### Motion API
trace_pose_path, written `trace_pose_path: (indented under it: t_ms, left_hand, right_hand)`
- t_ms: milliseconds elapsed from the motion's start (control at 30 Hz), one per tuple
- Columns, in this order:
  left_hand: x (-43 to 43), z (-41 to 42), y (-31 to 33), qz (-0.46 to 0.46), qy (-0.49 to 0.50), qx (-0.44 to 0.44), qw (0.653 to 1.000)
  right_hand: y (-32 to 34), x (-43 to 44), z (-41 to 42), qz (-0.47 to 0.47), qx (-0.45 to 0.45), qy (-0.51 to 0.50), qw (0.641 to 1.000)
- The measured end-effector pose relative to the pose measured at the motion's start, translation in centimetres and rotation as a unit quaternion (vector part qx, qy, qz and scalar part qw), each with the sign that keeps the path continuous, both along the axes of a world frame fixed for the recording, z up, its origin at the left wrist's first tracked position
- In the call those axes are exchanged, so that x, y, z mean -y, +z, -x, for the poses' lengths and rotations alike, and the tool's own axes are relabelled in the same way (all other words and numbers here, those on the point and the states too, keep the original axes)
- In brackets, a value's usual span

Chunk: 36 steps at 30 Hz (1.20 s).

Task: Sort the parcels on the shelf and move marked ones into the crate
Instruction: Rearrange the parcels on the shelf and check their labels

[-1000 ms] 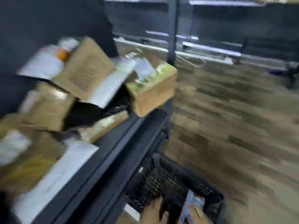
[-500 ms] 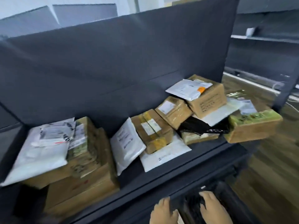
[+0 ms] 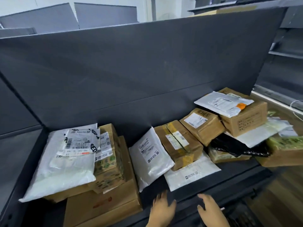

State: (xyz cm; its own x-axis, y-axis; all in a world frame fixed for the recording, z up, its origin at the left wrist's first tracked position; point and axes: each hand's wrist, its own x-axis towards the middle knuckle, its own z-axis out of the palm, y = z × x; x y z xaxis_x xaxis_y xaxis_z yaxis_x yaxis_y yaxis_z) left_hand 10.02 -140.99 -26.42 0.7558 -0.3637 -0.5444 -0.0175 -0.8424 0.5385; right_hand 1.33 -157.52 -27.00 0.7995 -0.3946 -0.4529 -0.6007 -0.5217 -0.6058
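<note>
Several parcels lie on the dark shelf. At left a large white mailer lies on stacked cardboard boxes. In the middle a white mailer leans beside a taped brown box, which rests on a flat white mailer. At right another brown box, a black bag and a box topped by a white mailer with an orange sticker. My left hand and right hand hover empty at the shelf's front edge, fingers spread. Only a corner of the black crate shows at bottom right.
A tall dark back panel rises behind the parcels. A green-topped box overhangs the shelf's right end. More grey shelving stands at the right, with wood-pattern floor below it.
My view swung from the crate and floor up to the shelf. Both hands left the crate and rose to the shelf's front edge, holding nothing.
</note>
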Motion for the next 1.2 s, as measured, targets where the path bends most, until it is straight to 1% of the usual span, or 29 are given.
trace_pose_path:
  t_ms: [67, 133, 233, 300, 367, 400, 500, 533, 667, 733, 833, 933, 1000, 1067, 1133, 1167, 1200]
  left_hand:
    - [-0.1, -0.9, -0.3, 0.009, 0.005, -0.004, 1.000]
    - [0.0, -1.3, -0.6, 0.015, 0.012, -0.015, 1.000]
    - [0.7, -2.1, -0.4, 0.044, 0.021, -0.043, 0.998]
    - [1.5, -3.0, -0.3, 0.070, 0.025, -0.050, 0.996]
    - [2.4, -3.9, -0.1, 0.070, 0.030, -0.067, 0.995]
    - [2.8, -4.1, 0.1, 0.056, 0.026, -0.079, 0.995]
    - [4.1, -4.3, 0.0, -0.017, -0.001, -0.054, 0.998]
    - [4.5, -4.3, 0.1, -0.034, 0.004, -0.047, 0.998]
    - [6.6, -5.2, 1.0, -0.041, 0.051, -0.041, 0.997]
    - [7.5, -6.0, 1.4, -0.022, 0.062, -0.072, 0.995]
    - [8.9, -7.0, 1.5, 0.023, 0.107, -0.086, 0.990]
    - [10.5, -7.5, 1.5, 0.027, 0.165, -0.065, 0.984]
    - [11.2, -7.4, 1.3, 0.029, 0.185, -0.065, 0.980]
    - [11.7, -7.4, 0.9, 0.061, 0.207, -0.102, 0.971]
    - [12.0, -7.4, 0.9, 0.082, 0.236, -0.123, 0.960]
    - [12.2, -7.6, 0.6, 0.092, 0.247, -0.129, 0.956]
    - [12.3, -7.7, 0.6, 0.098, 0.255, -0.137, 0.952]
  right_hand:
    - [-1.5, -0.5, -0.4, -0.063, 0.009, -0.080, 0.995]
    - [-2.0, -0.7, -0.4, -0.107, 0.005, -0.162, 0.981]
    - [-1.5, 0.1, -1.6, -0.135, 0.001, -0.225, 0.965]
    - [-1.2, 1.0, -2.7, -0.138, 0.014, -0.243, 0.960]
    - [-1.1, 2.1, -4.2, -0.142, 0.021, -0.256, 0.956]
    - [-1.0, 2.5, -5.0, -0.144, 0.024, -0.268, 0.952]
    - [0.0, 3.0, -7.1, -0.154, 0.039, -0.258, 0.953]
    - [0.1, 3.2, -7.8, -0.162, 0.045, -0.254, 0.952]
    - [1.2, 4.6, -10.5, -0.221, 0.068, -0.269, 0.935]
    - [1.7, 5.6, -11.4, -0.244, 0.078, -0.285, 0.924]
    - [2.1, 7.3, -12.3, -0.256, 0.107, -0.282, 0.918]
    - [2.5, 9.1, -13.6, -0.262, 0.116, -0.265, 0.921]
    - [2.2, 10.0, -14.4, -0.261, 0.121, -0.257, 0.923]
    - [0.9, 10.7, -15.0, -0.253, 0.123, -0.239, 0.929]
    - [-1.1, 11.3, -15.7, -0.262, 0.128, -0.237, 0.927]
    - [-1.1, 11.2, -15.9, -0.266, 0.128, -0.240, 0.925]
    - [0.5, 10.5, -15.8, -0.267, 0.123, -0.242, 0.925]
